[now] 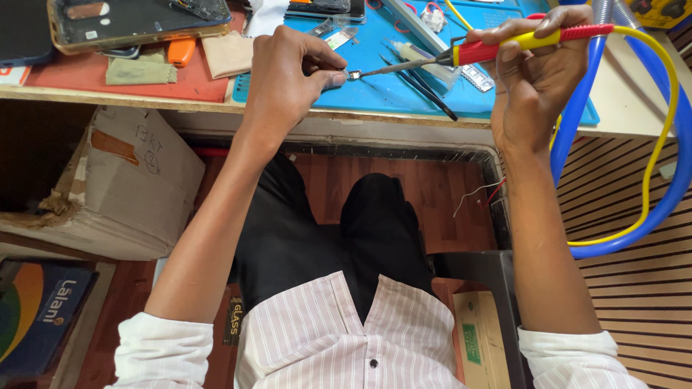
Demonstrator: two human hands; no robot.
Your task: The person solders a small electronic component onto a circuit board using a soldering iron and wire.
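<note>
Soldering step: left hand (pixel 288 75) pinches small metal part (pixel 354 74); right hand (pixel 537 72) fist-grips soldering iron (pixel 504 45), tip touching it. Next needs steady tip, w/ firm pinch.

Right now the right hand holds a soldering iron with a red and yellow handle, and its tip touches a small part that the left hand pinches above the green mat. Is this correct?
Almost. The mat is blue, not green, as the head view shows. The rest holds: the right hand holds the red and yellow soldering iron, its tip at the small part pinched by the left hand.
</note>
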